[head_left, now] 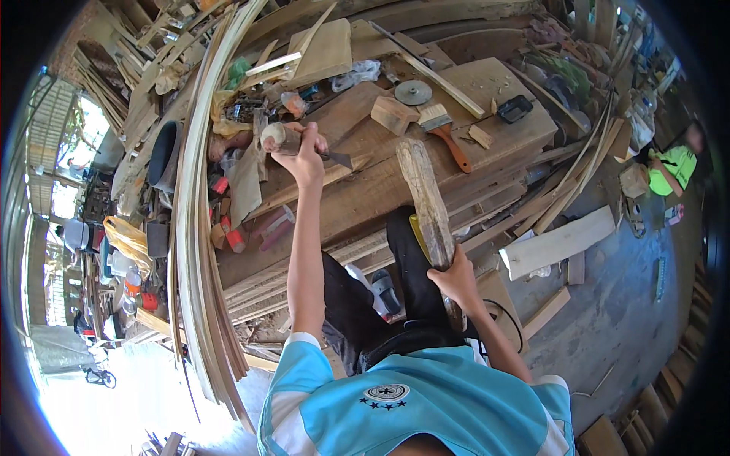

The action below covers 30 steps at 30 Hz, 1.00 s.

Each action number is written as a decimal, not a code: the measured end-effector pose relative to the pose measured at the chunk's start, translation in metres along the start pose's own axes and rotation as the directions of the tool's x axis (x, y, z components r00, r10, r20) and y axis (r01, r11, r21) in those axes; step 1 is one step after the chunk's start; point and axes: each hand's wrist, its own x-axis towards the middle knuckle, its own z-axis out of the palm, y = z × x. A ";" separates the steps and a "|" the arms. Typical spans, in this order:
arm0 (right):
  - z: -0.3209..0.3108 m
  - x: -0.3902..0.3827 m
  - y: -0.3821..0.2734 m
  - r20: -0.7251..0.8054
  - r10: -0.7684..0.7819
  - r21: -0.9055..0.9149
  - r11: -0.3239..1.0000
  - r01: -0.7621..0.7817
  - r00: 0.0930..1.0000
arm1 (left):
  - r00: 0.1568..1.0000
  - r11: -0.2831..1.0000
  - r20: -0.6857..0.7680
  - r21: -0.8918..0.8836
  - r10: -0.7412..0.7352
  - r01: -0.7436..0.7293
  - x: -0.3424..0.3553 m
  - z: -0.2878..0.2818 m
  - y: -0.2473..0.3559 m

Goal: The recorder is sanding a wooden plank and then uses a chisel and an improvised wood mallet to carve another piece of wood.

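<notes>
Raised at the upper middle, my left hand (303,156) is closed on a tool with a thick pale handle (280,139) and a dark flat blade (341,160) pointing to the right. Lower and to the right, my right hand (450,277) grips a long, rough, mottled length of wood (424,194), held upright in front of my dark-trousered legs. A wooden bench (509,129) lies beyond both hands, with an orange-handled brush (449,146), a wooden block (391,115), a grey metal disc (412,93) and a black container (515,108) on it.
Long thin strips of wood (190,243) stand along my left. Offcuts, bags and tools clutter the bench's left part. A pale board (555,242) lies at the right, above the concrete floor (623,327). Another person in a yellow-green top (669,169) is at the far right.
</notes>
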 end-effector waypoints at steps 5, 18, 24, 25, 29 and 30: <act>-0.002 0.001 -0.001 0.001 -0.005 -0.030 1.000 0.005 1.000 | 0.995 0.995 -0.082 -0.086 -0.053 0.046 0.005 -0.012 -0.005; 0.000 0.003 0.002 -0.002 0.005 -0.028 1.000 -0.005 1.000 | 0.990 0.990 -0.122 -0.130 -0.067 0.051 0.011 -0.026 -0.003; -0.002 0.001 -0.001 0.012 0.019 0.014 1.000 -0.020 1.000 | 0.987 0.989 -0.132 -0.131 -0.087 0.070 0.010 -0.025 0.000; -0.002 0.001 -0.002 0.009 0.018 0.015 1.000 -0.018 1.000 | 0.989 0.989 -0.127 -0.129 -0.081 0.065 0.010 -0.024 0.000; -0.003 0.001 -0.002 0.027 0.041 0.014 0.999 -0.042 0.999 | 0.990 0.991 -0.123 -0.125 -0.068 0.052 0.010 -0.025 0.000; -0.002 0.002 -0.002 0.035 0.062 0.015 0.998 -0.063 0.997 | 0.988 0.990 -0.135 -0.129 -0.078 0.060 0.010 -0.025 0.000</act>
